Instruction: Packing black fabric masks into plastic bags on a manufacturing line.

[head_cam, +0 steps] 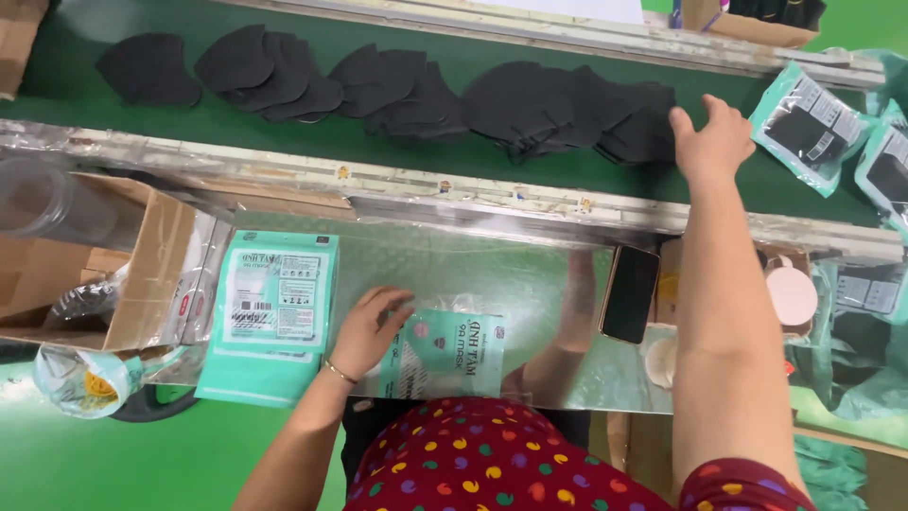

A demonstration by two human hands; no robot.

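Two hands at work: right hand, fingers spread, rests empty on the black masks just beneath; left hand pins a teal pouch flat. Advisable: pinch one mask only, keep pouch steady.

A shiny metal bench runs under a green conveyor belt edged by worn rails. The floor is bright green. An open cardboard box stands at the bench's left edge.

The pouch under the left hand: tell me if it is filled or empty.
Empty, it seems. The teal pouch lies flat under the left hand, its clear window showing no black mask, unlike the filled pouches at right.
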